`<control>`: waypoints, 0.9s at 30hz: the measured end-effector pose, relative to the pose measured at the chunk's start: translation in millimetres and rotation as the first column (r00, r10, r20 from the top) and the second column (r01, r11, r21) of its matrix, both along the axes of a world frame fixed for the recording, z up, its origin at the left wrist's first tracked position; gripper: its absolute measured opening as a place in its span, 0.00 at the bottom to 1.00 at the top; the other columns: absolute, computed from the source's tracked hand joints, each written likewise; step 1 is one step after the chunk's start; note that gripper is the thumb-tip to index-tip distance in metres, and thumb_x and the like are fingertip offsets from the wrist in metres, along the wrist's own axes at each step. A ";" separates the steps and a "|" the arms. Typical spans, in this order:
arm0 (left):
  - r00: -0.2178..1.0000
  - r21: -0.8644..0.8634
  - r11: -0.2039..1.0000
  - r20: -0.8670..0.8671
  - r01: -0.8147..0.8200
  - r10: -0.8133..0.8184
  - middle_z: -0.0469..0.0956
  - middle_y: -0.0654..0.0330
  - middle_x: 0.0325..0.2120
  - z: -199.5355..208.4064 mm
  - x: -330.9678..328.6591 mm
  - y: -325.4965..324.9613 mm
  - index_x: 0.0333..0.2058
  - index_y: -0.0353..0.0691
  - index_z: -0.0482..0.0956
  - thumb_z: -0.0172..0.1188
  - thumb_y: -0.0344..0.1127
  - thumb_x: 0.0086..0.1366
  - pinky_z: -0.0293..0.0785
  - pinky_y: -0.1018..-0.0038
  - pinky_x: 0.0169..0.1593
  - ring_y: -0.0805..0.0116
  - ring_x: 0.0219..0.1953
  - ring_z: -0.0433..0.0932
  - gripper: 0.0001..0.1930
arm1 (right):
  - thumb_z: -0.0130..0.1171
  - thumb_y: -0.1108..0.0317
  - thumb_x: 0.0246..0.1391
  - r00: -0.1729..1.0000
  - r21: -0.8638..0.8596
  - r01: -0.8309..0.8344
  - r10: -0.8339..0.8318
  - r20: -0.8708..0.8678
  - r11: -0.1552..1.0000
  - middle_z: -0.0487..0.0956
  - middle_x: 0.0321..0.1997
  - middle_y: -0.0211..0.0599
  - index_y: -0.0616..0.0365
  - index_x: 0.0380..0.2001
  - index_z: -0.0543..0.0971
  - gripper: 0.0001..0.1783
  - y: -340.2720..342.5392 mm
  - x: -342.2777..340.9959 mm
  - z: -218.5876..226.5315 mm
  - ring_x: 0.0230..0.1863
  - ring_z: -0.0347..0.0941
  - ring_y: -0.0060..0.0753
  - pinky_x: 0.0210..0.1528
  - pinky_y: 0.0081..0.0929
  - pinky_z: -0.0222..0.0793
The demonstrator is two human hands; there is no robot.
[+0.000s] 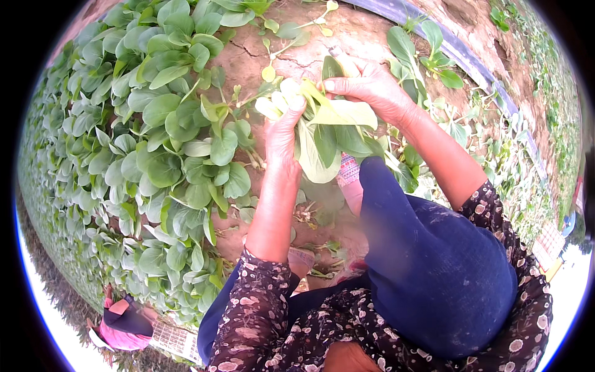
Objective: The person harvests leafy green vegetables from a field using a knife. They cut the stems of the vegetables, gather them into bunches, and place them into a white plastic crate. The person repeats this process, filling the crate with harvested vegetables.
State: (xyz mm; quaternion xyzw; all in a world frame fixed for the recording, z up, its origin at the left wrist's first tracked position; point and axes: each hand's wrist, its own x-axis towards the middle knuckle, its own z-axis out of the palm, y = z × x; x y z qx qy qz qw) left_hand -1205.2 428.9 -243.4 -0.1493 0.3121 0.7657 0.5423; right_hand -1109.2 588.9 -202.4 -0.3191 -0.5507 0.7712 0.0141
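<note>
My left hand (282, 133) grips the pale stem base of a pulled leafy green plant (322, 127). My right hand (365, 84) pinches a yellowish outer leaf (344, 111) of the same plant and also holds what looks like a small pale knife handle (343, 61). The plant's dark green leaves hang down between both hands, above bare brown soil (291, 46).
A dense bed of leafy green plants (155, 136) fills the left. Cut leaves and stubs lie on the soil near my feet (310, 214). A purple-grey strip (458, 53) runs along the bed's right edge. Another person in pink (124, 325) crouches at lower left beside a crate (173, 340).
</note>
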 end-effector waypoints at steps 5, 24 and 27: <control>0.960 0.169 0.986 0.277 -0.008 -0.040 0.78 0.53 0.46 -3.9 2.7 -2.9 0.57 0.39 0.71 0.63 0.36 0.67 0.79 0.64 0.53 0.60 0.48 0.79 0.22 | 0.69 0.61 0.54 0.999 0.022 -0.046 0.046 0.013 0.999 0.83 0.29 0.30 0.53 0.35 0.76 0.13 -9.2 -2.1 1.4 0.15 0.57 0.08 0.17 0.12 0.48; 0.844 -0.042 0.988 -0.515 0.146 -0.146 0.79 0.54 0.38 1.7 -19.0 -25.1 0.51 0.33 0.71 0.70 0.28 0.52 0.76 0.69 0.50 0.64 0.40 0.80 0.28 | 0.66 0.63 0.55 0.972 0.318 -0.116 0.041 0.231 0.941 0.82 0.47 0.35 0.60 0.50 0.80 0.20 40.8 29.4 -20.9 0.31 0.75 0.16 0.30 0.12 0.70; 0.845 -0.014 0.986 -0.514 0.166 -0.149 0.80 0.53 0.37 4.8 -23.2 -23.4 0.50 0.32 0.71 0.73 0.27 0.49 0.77 0.70 0.48 0.64 0.39 0.81 0.29 | 0.67 0.63 0.55 0.989 0.290 0.149 -0.148 -0.023 0.945 0.83 0.47 0.31 0.58 0.55 0.78 0.25 13.5 21.9 -17.1 0.38 0.77 0.17 0.43 0.15 0.72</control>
